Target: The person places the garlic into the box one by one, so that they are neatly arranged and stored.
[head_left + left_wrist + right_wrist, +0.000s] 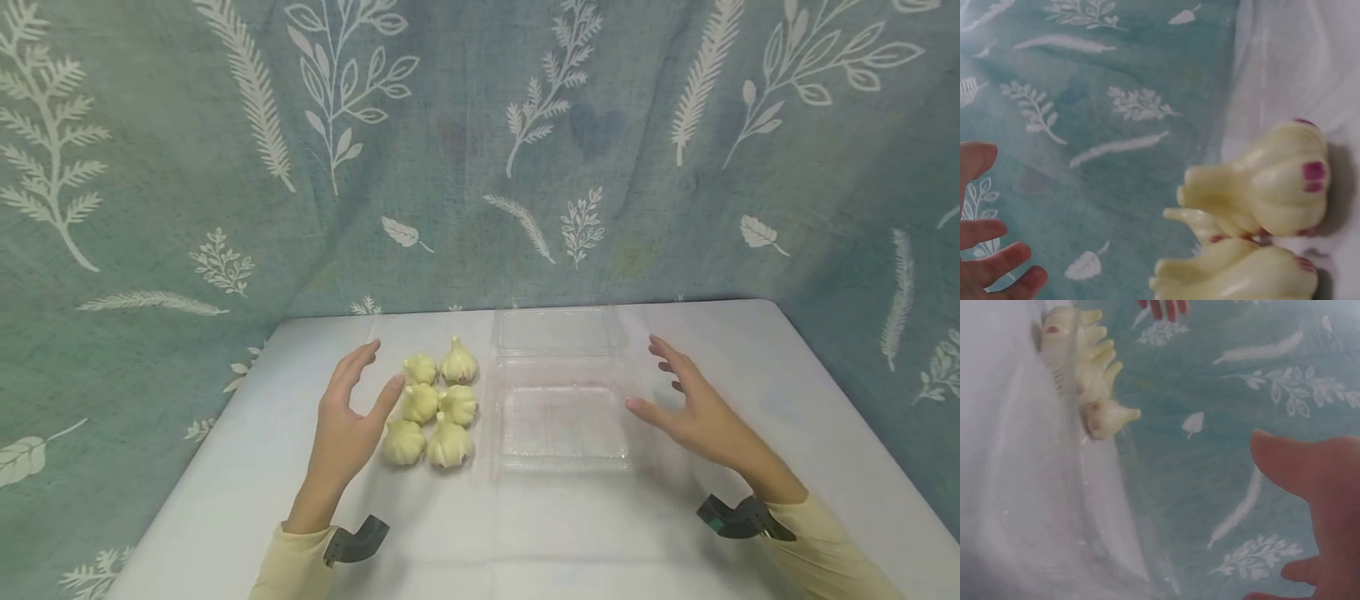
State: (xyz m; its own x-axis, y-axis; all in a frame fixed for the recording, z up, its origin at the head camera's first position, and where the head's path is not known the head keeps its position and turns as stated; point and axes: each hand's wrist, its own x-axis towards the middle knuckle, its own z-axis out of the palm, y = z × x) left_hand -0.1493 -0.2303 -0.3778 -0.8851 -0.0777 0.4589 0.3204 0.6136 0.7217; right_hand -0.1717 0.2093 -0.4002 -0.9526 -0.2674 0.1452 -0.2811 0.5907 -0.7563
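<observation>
Several pale yellow garlic bulbs (450, 442) sit in two columns on the white table, some with purple marks in the left wrist view, where one bulb (1285, 181) looms large. My left hand (348, 433) hovers just left of them, fingers extended and thumb apart, holding nothing. Right of the garlic lies a clear plastic container (564, 463), its lid (558, 329) folded back away from me. Beside the container's right side is my right hand (701, 417), thumb spread from the fingers, with nothing in its grasp. Both hands appear apart from the things around them.
A white cloth covers the table (570, 533). Green-blue fabric (450, 167) printed with white leaves hangs behind the far edge and down both sides. Each wrist wears a dark band mount (356, 542).
</observation>
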